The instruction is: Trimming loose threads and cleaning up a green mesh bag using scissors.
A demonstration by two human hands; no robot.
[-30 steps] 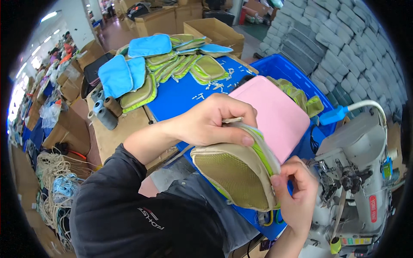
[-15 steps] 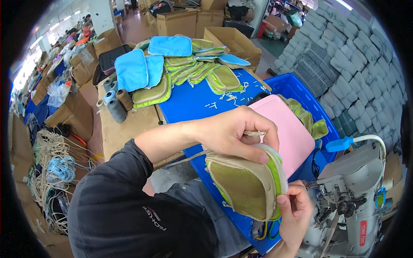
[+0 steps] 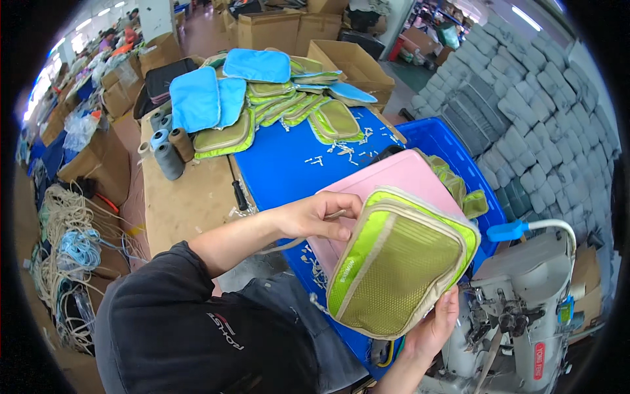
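A lime-green and olive zip pouch (image 3: 400, 269) with a mesh front and beige edging is tilted up in front of me. My right hand (image 3: 436, 323) grips its lower right edge, thumb in front and the other fingers partly hidden behind. Close to the pouch's upper left edge, my left hand (image 3: 325, 217) is closed, with a beige strip (image 3: 283, 247) pinched in its fingers and trailing back to the left. I cannot tell whether the left fingertips touch the pouch. Under the pouch lies a pink flat panel (image 3: 387, 174) on the blue tabletop (image 3: 275, 157).
Blue and green pouches (image 3: 256, 65) are piled at the far side. Thread cones (image 3: 170, 161) and a black-handled tool (image 3: 240, 195) sit on the left. A blue crate (image 3: 485, 177) stands right, beyond a sewing machine (image 3: 525, 282) with a lamp (image 3: 508, 230).
The pouch has turned so its mesh front faces me more fully. My left hand has moved left off its top edge, keeping the strip; my right hand still holds the lower right.
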